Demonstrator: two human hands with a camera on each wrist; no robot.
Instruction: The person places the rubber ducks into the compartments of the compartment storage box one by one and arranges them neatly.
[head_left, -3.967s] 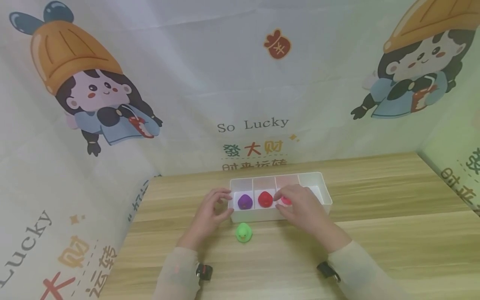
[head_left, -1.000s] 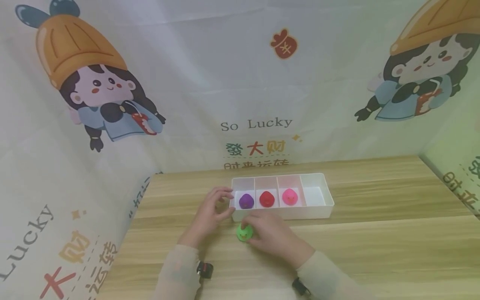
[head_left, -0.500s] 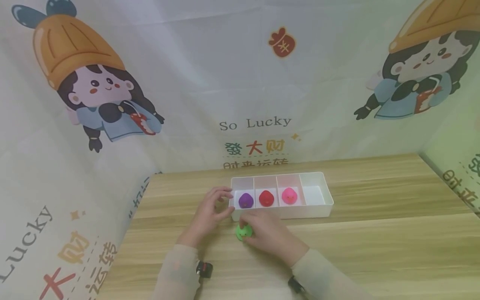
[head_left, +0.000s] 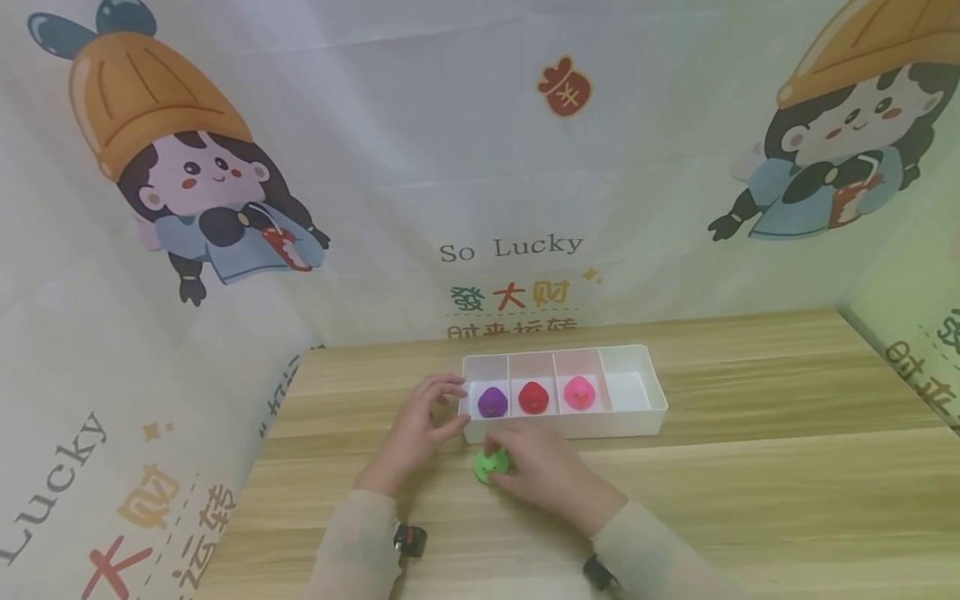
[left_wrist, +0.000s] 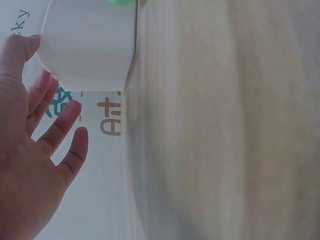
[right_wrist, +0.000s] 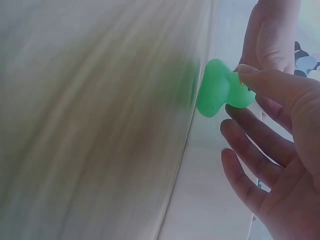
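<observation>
In the head view a white divided box (head_left: 573,427) stands on the table. Its left three compartments hold a purple rubber duck (head_left: 492,402), a red duck (head_left: 533,398) and a pink duck (head_left: 580,393), one each. My left hand (head_left: 415,429) holds the box's left end, thumb and index finger at the rim, other fingers spread loosely in the left wrist view. Just in front of the box, my right hand (head_left: 551,471) pinches a green rubber duck (right_wrist: 214,90) by the head between thumb and fingers. The duck's base is close to the tabletop.
The rightmost compartment (head_left: 630,392) of the box shows its bare white floor. A wooden table (head_left: 750,492) extends to both sides. Printed white cloth (head_left: 375,208) hangs behind and beside it.
My right hand has moved from the pink duck in the box to the green duck and pinches its head. The green duck has turned to face more rightward. My left hand stays at the box.
</observation>
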